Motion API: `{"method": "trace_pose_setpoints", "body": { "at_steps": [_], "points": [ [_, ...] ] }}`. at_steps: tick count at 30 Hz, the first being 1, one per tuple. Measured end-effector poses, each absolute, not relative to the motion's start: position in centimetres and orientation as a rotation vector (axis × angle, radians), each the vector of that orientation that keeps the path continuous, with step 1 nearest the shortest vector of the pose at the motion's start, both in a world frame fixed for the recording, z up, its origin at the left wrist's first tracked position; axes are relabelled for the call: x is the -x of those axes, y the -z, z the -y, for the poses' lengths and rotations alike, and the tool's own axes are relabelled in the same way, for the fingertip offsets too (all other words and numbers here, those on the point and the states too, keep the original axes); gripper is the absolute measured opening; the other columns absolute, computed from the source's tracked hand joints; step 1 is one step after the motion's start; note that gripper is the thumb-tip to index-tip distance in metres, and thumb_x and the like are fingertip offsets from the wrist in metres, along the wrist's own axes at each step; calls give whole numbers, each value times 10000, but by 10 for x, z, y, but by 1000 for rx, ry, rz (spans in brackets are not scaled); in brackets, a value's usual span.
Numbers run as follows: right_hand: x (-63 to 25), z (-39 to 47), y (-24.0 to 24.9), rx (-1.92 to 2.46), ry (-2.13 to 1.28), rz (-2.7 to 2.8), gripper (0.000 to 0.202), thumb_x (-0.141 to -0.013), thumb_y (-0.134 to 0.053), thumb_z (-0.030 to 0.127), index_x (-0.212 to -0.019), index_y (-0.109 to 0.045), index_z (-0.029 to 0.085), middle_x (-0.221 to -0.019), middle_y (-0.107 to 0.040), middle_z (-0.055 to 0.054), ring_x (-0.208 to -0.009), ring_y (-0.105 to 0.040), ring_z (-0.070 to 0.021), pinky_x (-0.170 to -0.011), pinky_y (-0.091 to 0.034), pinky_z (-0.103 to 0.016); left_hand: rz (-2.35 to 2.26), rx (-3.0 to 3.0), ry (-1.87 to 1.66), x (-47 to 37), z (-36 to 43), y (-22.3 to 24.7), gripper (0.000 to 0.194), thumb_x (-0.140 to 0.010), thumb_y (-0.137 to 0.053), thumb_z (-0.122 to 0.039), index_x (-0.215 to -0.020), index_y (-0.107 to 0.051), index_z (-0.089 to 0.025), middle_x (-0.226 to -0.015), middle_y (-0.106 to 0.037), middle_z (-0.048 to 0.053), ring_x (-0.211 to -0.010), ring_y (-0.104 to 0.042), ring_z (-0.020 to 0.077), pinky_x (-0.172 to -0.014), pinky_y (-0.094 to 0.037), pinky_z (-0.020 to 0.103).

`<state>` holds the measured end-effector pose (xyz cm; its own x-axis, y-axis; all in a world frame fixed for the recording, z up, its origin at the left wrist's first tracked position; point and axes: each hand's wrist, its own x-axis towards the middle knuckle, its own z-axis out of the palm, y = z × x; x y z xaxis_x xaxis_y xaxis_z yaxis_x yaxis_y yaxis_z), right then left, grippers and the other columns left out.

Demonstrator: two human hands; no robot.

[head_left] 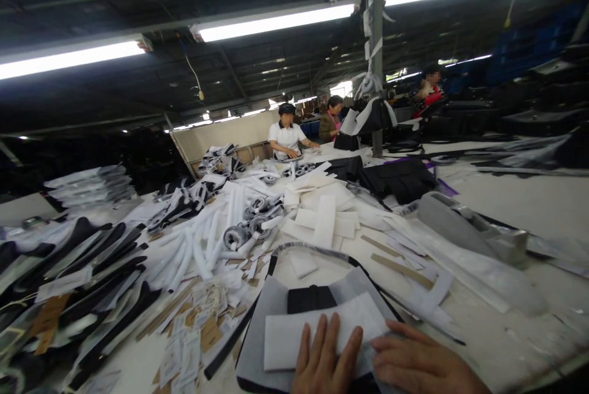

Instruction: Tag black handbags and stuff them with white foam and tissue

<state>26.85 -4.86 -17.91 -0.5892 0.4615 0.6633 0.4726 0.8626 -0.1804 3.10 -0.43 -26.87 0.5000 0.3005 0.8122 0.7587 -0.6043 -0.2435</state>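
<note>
A bag [257, 351] with a black rim, its body covered by pale grey sheeting, lies in front of me at the bottom centre. Across it rests a white padded foam sheet [281, 342], below a black patch [311, 299] of the bag that shows. My left hand [326, 354] presses flat on the sheet's lower middle, fingers stretched out. At the sheet's right end, my right hand [416, 358] lies on the bag with its fingers extended. The bag's black strap [317, 249] loops away from me on the table.
White foam pieces [326, 222] and rolled tubes [212, 240] are heaped beyond the bag. Tags [186, 345] and dark wrapped pieces [105, 283] lie left; plastic wrap [488, 271] lies right. Black bags [398, 179] stand farther back near a post [376, 62]. A co-worker [286, 136] faces me.
</note>
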Motion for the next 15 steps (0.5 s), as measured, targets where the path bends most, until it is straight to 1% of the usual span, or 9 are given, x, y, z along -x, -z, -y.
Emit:
{"method": "trace_pose_setpoints", "body": {
  "at_steps": [2, 4, 6, 8, 11, 15],
  "points": [
    [-270, 50, 187, 682, 17, 2287, 311, -922, -592, 169, -1220, -671, 212, -1092, -767, -52, -1077, -701, -175, -1095, -403, -314, 876, 2186, 944, -31, 9, 263, 380, -1038, -397, -323, -1390, -537, -347, -1265, -698, -8, -1162, -653, 160, -1232, -205, 369],
    [-271, 53, 195, 696, 5, 2292, 402, -895, -562, 91, -1269, -643, 213, -1151, -747, -60, -1146, -665, -181, -1122, -395, -354, 917, 2217, 888, -30, 14, 255, 394, -1048, -354, -320, -1407, -514, -347, -1312, -670, -14, -1210, -621, 165, -1201, -267, 360],
    [-272, 55, 202, 713, 3, 2303, 441, -888, -539, 51, -1291, -625, 207, -1188, -732, -67, -1196, -634, -186, -1145, -382, -394, 977, 2240, 846, -30, 19, 248, 412, -1055, -306, -316, -1424, -488, -346, -1362, -635, -18, -1254, -588, 172, -1144, -349, 359],
    [-271, 57, 204, 719, 16, 2318, 444, -891, -519, 34, -1295, -619, 191, -1206, -723, -75, -1226, -614, -187, -1158, -370, -419, 1000, 2262, 820, -30, 23, 243, 424, -1058, -282, -316, -1441, -464, -336, -1402, -602, -22, -1277, -566, 176, -1105, -389, 359],
    [-269, 58, 201, 711, 59, 2331, 439, -889, -494, 14, -1281, -623, 163, -1207, -722, -83, -1240, -603, -179, -1171, -350, -416, 998, 2274, 823, -30, 25, 241, 419, -1058, -298, -305, -1442, -464, -327, -1433, -571, -46, -1285, -553, 173, -1138, -350, 359],
    [-267, 59, 198, 687, 100, 2358, 413, -894, -503, 34, -1272, -625, 147, -1189, -730, -87, -1223, -615, -181, -1175, -328, -414, 982, 2278, 825, -30, 23, 244, 395, -1052, -331, -329, -1397, -523, -344, -1433, -564, -86, -1283, -549, 174, -1199, -264, 366]
  ]
}}
